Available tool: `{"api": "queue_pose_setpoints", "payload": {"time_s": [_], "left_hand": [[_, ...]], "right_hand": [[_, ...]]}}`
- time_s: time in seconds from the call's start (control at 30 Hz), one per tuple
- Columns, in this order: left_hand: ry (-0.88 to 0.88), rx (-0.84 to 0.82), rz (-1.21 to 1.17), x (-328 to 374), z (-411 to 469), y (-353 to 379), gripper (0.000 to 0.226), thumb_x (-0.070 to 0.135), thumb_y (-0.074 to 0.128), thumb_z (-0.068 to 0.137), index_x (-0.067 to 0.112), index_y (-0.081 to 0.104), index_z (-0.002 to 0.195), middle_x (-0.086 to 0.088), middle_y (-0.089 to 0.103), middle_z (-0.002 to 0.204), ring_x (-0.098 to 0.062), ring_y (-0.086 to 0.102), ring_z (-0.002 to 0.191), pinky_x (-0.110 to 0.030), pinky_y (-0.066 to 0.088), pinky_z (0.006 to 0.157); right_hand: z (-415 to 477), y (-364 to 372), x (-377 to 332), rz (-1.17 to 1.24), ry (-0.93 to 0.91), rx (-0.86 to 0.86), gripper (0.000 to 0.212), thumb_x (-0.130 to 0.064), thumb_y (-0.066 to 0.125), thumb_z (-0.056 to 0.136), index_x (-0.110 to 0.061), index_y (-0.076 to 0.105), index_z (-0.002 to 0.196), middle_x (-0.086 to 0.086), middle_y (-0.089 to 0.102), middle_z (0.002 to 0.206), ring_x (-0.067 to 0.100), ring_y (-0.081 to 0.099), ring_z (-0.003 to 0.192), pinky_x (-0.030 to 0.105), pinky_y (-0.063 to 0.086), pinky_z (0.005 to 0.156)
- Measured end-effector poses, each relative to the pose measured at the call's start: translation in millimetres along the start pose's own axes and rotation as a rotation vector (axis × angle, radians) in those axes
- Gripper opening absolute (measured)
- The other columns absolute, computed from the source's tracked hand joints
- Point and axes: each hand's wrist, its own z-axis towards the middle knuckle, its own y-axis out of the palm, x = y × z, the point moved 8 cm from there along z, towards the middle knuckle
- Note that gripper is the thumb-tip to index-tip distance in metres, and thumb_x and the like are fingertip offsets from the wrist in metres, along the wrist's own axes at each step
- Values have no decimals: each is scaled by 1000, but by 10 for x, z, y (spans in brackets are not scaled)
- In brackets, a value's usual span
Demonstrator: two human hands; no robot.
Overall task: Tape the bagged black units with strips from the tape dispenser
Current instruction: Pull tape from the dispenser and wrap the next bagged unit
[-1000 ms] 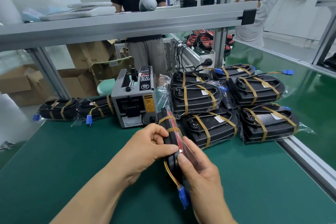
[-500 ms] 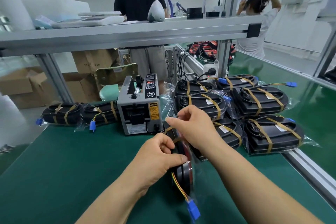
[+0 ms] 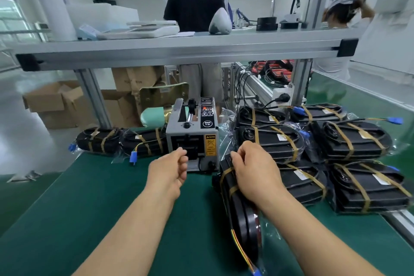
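Note:
A bagged black unit (image 3: pixel 244 219) stands on edge on the green mat, with two brown tape bands round its far end and a wire with a blue plug (image 3: pixel 256 272) at its near end. My right hand (image 3: pixel 255 175) grips that taped far end from above. My left hand (image 3: pixel 170 170) is off the unit, with its curled fingers right at the front outlet of the grey tape dispenser (image 3: pixel 192 139). The hand hides the fingertips, and no tape strip shows between them.
Several taped bagged units (image 3: pixel 354 141) are stacked to the right, up to the bench's metal edge rail (image 3: pixel 398 219). Two more taped units (image 3: pixel 100 141) lie left of the dispenser. An aluminium shelf beam (image 3: pixel 179 51) crosses overhead. Two people stand beyond it.
My left hand let go of the unit and moved forward to the dispenser's outlet. My right hand came down and took hold of the unit's taped end.

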Motion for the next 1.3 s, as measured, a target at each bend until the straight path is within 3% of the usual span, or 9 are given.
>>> {"api": "queue_pose_setpoints", "payload": {"time_s": [0.1, 0.2, 0.43, 0.57, 0.63, 0.77, 0.83, 1.0, 1.3], "left_hand": [[-110, 12, -56, -40, 252, 67, 23, 24, 59, 98, 15, 61, 76, 8, 57, 45, 1, 50, 36, -14, 37, 37], [-171, 16, -82, -83, 338, 149, 26, 24, 61, 97, 14, 59, 74, 7, 55, 41, 0, 49, 30, -16, 35, 45], [-185, 102, -186, -104, 395, 294, 13, 15, 59, 96, 14, 57, 83, 2, 60, 66, -3, 51, 38, -18, 35, 42], [-95, 160, -246, -69, 276, 238, 21, 10, 61, 90, 14, 55, 70, 5, 55, 49, -6, 49, 46, -19, 36, 45], [-31, 61, -195, -13, 156, 244, 24, 10, 63, 89, 16, 54, 67, 7, 52, 46, -5, 48, 45, -20, 38, 48], [-16, -446, 117, 43, -249, 547, 19, 15, 63, 91, 17, 59, 72, 5, 54, 57, -5, 47, 46, -19, 39, 50], [3, -608, 294, 45, -433, 701, 19, 17, 63, 92, 18, 60, 73, 5, 54, 61, -5, 47, 50, -17, 40, 50], [139, -593, 580, 122, -464, 894, 20, 15, 65, 92, 16, 57, 74, 3, 47, 60, -5, 40, 49, -17, 38, 50], [155, -624, 695, 174, -323, 957, 22, 10, 67, 90, 14, 57, 71, 4, 46, 53, -7, 42, 47, -19, 47, 51]], "right_hand": [[-5, 3, -7, 4, 0, -5, 28, -36, 43, 103, -25, 40, 77, -5, 50, 88, 16, 49, 71, 34, 35, 66], [-1, 1, 0, 15, -1, -11, 27, -35, 43, 103, -25, 41, 78, -5, 51, 88, 15, 49, 72, 34, 36, 66], [10, 7, 5, 26, -11, -23, 28, -34, 43, 103, -25, 40, 77, -6, 50, 86, 9, 47, 70, 33, 35, 66], [4, -6, 40, 72, 6, -22, 27, -35, 44, 103, -24, 44, 79, -5, 54, 87, 12, 50, 72, 33, 37, 66], [-1, -11, 56, 101, 14, -25, 27, -36, 44, 103, -24, 44, 79, -4, 54, 87, 12, 51, 73, 33, 39, 67], [2, 7, 55, 138, 25, -39, 26, -36, 44, 103, -18, 49, 85, 0, 55, 92, 21, 54, 82, 37, 44, 75], [11, 16, 49, 141, 32, -36, 26, -36, 44, 103, -17, 51, 87, 2, 56, 95, 24, 54, 85, 37, 44, 76], [18, 26, 93, 164, 67, -23, 24, -33, 45, 103, -18, 49, 85, 5, 59, 93, 26, 55, 84, 37, 44, 74], [38, 20, 128, 185, 70, -8, 25, -33, 46, 102, -17, 48, 82, 6, 61, 90, 28, 56, 84, 39, 47, 76]]}}
